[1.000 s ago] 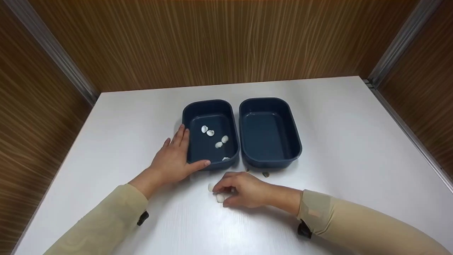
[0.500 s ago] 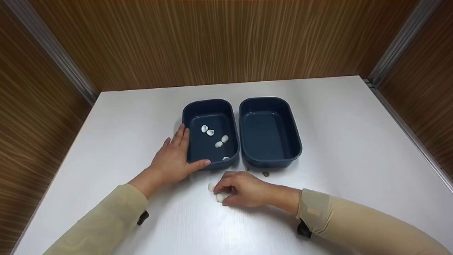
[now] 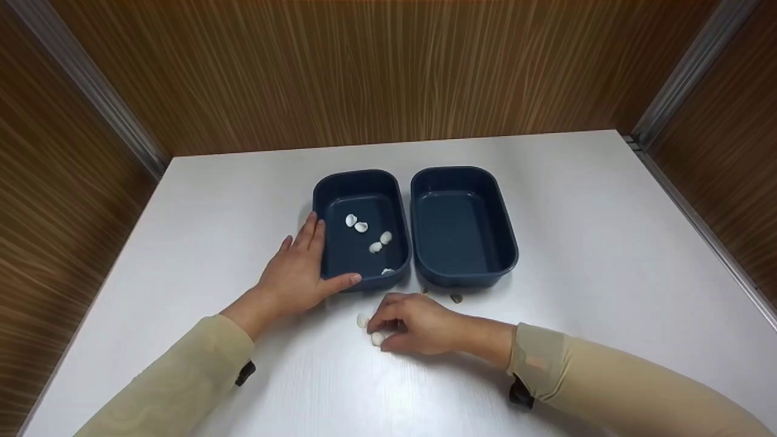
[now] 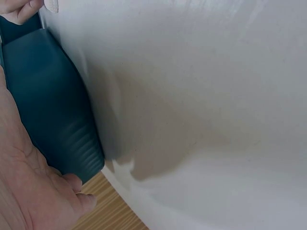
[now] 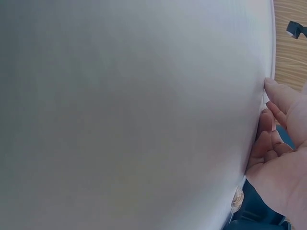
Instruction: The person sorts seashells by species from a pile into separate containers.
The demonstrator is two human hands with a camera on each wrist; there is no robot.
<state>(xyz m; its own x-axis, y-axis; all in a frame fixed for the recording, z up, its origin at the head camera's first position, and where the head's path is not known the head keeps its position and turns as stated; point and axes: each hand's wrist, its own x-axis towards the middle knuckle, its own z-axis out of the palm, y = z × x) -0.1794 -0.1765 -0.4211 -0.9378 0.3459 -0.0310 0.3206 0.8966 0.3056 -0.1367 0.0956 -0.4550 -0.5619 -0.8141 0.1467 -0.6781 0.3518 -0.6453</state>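
On the white tabletop (image 3: 583, 230), two dark blue rectangular bins stand side by side, a narrow gap between them. The left hand (image 3: 293, 276) rests against the left bin (image 3: 346, 255), its fingers straight along the left wall and its thumb spread apart from them, lying on the near rim. Inside that bin are five white seashells: a pair showing their hollow sides (image 3: 361, 227), a pair showing rounded backs (image 3: 376, 247), and one partly hidden behind the near wall. The right hand (image 3: 419, 325) is lowered to the table in front of the bins, fingers bent and thumb set apart from them — whether they pinch anything, I cannot tell. Just at its fingertips lie two loose white shells (image 3: 363, 320), the nearer one beside the thumb. In front of the right bin (image 3: 458, 237) lies a small brown shell (image 3: 456, 298), with another brown piece (image 3: 425, 291) near the gap. Beige sleeves (image 3: 625, 376) cover both forearms, and a wood-grain panel (image 3: 388, 73) rises behind the table.
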